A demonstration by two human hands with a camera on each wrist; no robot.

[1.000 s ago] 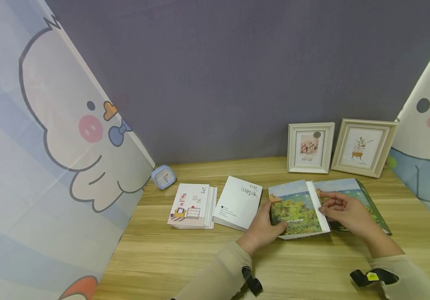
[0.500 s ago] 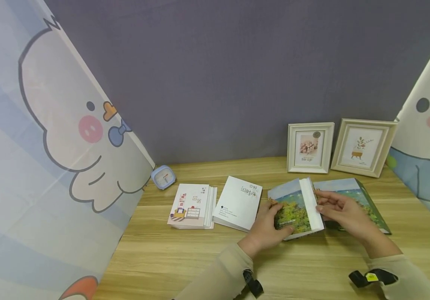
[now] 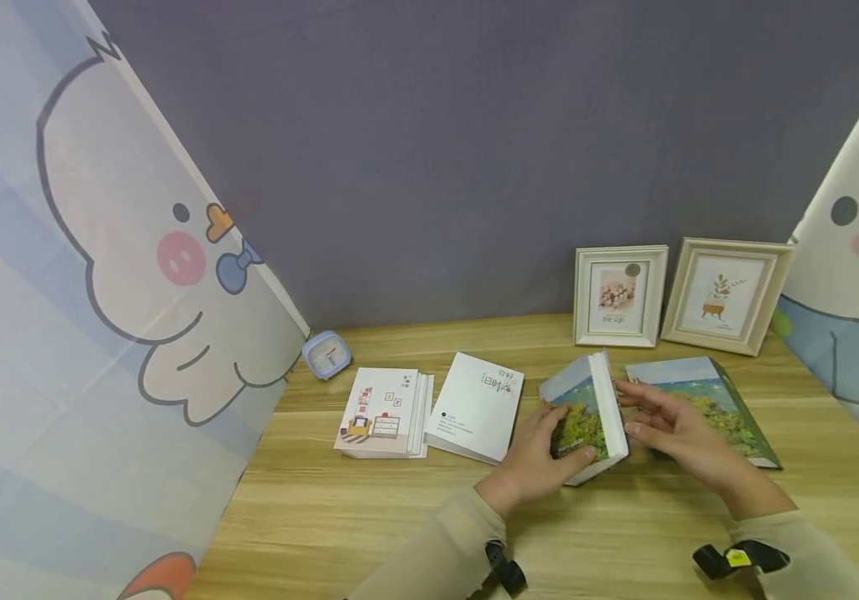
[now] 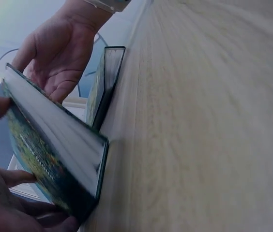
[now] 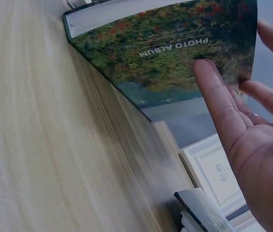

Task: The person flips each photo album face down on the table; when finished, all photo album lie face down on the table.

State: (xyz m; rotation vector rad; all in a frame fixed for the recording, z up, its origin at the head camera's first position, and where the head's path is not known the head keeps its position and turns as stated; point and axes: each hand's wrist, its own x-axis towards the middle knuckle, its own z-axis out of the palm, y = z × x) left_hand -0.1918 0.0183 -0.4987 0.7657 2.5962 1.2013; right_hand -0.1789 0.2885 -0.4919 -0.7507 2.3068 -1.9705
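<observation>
A photo album (image 3: 577,408) with a painted sea-and-shrub cover stands tilted on its lower edge, white page edges facing right. My left hand (image 3: 534,458) grips it from the left, thumb and fingers spread over the cover. In the left wrist view, lower fingers (image 4: 54,220) curl near the spine. My right hand (image 3: 680,433) is at the album's other side, fingers extended. The right wrist view has a straight fingertip (image 5: 204,67) against the cover printed "PHOTO ALBUM". A second album (image 3: 699,400) with similar artwork lies flat behind the right hand.
A white booklet (image 3: 474,408) and a stack of white albums (image 3: 380,412) lie left of the hands. A blue clock (image 3: 327,354) stands at the back left. Two picture frames (image 3: 620,296) lean against the grey back wall (image 3: 429,167). The wooden table (image 3: 369,508) extends in front.
The held album has tilted up from lying nearly flat, its page-edge side rising and swinging left. My right hand has moved left with it, uncovering more of the second album.
</observation>
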